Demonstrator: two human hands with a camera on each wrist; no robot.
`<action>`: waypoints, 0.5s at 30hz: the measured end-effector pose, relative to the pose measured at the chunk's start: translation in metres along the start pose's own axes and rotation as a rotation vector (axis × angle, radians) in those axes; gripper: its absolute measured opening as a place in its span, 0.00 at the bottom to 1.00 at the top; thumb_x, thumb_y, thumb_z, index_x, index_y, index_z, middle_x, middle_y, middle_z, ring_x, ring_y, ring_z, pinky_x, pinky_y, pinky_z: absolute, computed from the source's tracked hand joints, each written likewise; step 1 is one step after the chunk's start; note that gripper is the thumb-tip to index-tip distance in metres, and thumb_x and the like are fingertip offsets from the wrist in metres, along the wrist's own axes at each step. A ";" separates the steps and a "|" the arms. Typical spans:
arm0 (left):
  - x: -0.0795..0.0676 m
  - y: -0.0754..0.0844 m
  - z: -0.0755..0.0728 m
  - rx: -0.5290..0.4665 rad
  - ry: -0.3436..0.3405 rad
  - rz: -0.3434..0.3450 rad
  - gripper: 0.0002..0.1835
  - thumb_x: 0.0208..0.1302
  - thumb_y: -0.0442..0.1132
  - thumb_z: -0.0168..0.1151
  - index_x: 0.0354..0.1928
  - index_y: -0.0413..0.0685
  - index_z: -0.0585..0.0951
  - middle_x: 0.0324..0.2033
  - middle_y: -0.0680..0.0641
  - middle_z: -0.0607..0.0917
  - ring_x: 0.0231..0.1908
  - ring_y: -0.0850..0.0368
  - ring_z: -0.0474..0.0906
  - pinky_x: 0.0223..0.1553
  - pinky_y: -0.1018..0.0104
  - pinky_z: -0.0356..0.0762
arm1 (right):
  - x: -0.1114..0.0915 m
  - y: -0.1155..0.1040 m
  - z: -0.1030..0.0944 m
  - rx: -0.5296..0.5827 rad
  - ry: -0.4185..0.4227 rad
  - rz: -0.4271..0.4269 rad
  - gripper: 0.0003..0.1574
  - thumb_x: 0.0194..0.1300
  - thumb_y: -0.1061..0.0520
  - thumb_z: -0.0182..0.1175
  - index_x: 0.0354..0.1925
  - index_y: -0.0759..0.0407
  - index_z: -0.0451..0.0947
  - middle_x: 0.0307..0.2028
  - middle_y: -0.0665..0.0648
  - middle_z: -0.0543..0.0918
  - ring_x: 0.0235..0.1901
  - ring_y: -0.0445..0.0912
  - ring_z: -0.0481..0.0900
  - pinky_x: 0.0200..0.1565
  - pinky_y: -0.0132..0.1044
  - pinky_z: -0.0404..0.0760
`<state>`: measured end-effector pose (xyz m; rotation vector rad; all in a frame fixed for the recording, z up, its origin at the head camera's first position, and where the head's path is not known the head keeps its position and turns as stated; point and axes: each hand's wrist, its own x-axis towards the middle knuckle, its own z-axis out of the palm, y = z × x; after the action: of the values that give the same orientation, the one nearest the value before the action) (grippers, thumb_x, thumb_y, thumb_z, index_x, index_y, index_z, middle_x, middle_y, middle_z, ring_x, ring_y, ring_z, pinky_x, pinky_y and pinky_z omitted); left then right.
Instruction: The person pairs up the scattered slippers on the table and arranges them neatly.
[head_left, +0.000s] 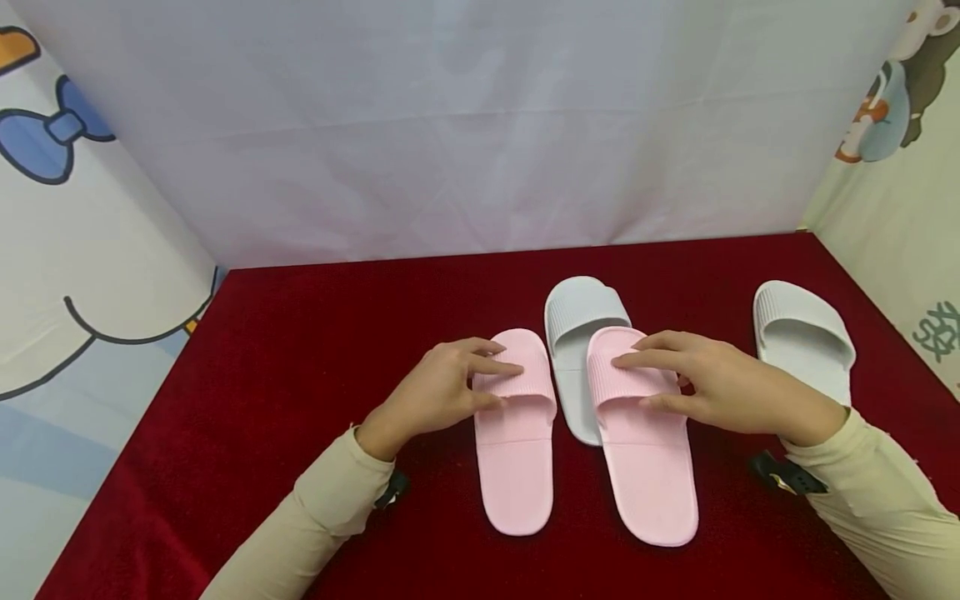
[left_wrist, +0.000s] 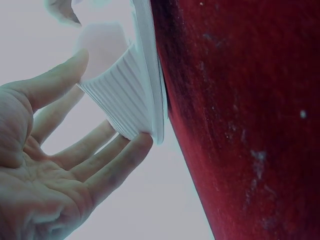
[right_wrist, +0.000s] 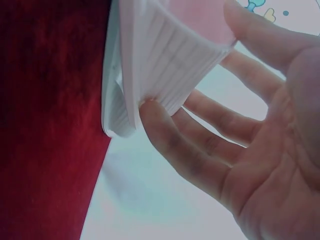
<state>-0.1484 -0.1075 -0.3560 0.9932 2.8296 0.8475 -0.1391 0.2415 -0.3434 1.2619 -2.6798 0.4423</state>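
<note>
A pink ribbed slide slipper (head_left: 516,483) lies on the red cloth, toe away from me. My left hand (head_left: 442,390) touches its strap from the left, fingers and thumb spread and fairly straight in the left wrist view. To the right, a second pink slipper (head_left: 652,496) partly covers a white slipper (head_left: 581,308). On that pink strap rest the fingertips and thumb of my right hand (head_left: 720,383), the fingers only slightly bent in the right wrist view. Neither hand curls round a slipper.
Another white slipper (head_left: 804,346) lies at the right, its heel hidden behind my right forearm. The red cloth (head_left: 337,333) covers the table. A pale curtain (head_left: 450,150) stands behind it, with printed cartoon panels on both sides. Dark bands (head_left: 787,475) show at both wrists.
</note>
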 end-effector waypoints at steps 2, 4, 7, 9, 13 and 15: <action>0.000 0.000 0.001 -0.002 -0.003 0.001 0.21 0.53 0.39 0.76 0.51 0.57 0.88 0.55 0.43 0.84 0.50 0.49 0.84 0.46 0.59 0.79 | 0.001 -0.002 0.003 0.007 -0.008 0.003 0.32 0.56 0.52 0.73 0.59 0.45 0.80 0.54 0.53 0.83 0.52 0.48 0.82 0.48 0.46 0.81; 0.000 0.000 0.002 -0.003 -0.003 0.007 0.21 0.53 0.39 0.76 0.51 0.56 0.88 0.55 0.43 0.84 0.51 0.49 0.84 0.48 0.58 0.80 | 0.002 -0.003 0.005 0.009 -0.010 0.008 0.32 0.56 0.53 0.73 0.59 0.46 0.80 0.54 0.54 0.83 0.53 0.49 0.81 0.49 0.47 0.82; -0.001 0.001 0.003 -0.004 -0.002 0.015 0.21 0.52 0.39 0.76 0.51 0.56 0.88 0.55 0.43 0.84 0.52 0.49 0.84 0.48 0.57 0.80 | 0.004 -0.006 0.008 0.012 -0.002 0.014 0.32 0.56 0.53 0.73 0.60 0.46 0.79 0.54 0.55 0.82 0.54 0.51 0.81 0.50 0.50 0.81; -0.001 0.001 0.003 -0.005 0.000 0.019 0.20 0.53 0.39 0.76 0.51 0.56 0.88 0.55 0.43 0.85 0.51 0.49 0.84 0.47 0.58 0.80 | 0.005 -0.007 0.009 0.013 0.005 0.016 0.32 0.56 0.53 0.73 0.60 0.46 0.79 0.55 0.56 0.82 0.53 0.51 0.81 0.50 0.49 0.81; 0.000 0.001 0.004 -0.009 0.000 0.020 0.20 0.53 0.39 0.76 0.51 0.56 0.88 0.55 0.43 0.84 0.51 0.49 0.84 0.46 0.59 0.80 | 0.008 -0.009 0.012 0.013 0.016 0.022 0.32 0.57 0.53 0.72 0.61 0.45 0.79 0.55 0.57 0.82 0.53 0.51 0.81 0.50 0.49 0.81; 0.000 0.001 0.005 -0.011 -0.001 0.023 0.20 0.53 0.39 0.75 0.51 0.56 0.88 0.55 0.43 0.84 0.51 0.49 0.84 0.47 0.59 0.80 | 0.009 -0.010 0.014 0.016 0.016 0.031 0.32 0.57 0.53 0.72 0.61 0.46 0.79 0.55 0.57 0.82 0.54 0.52 0.81 0.51 0.50 0.80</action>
<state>-0.1471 -0.1042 -0.3592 1.0257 2.8150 0.8638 -0.1372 0.2247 -0.3524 1.2177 -2.6907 0.4768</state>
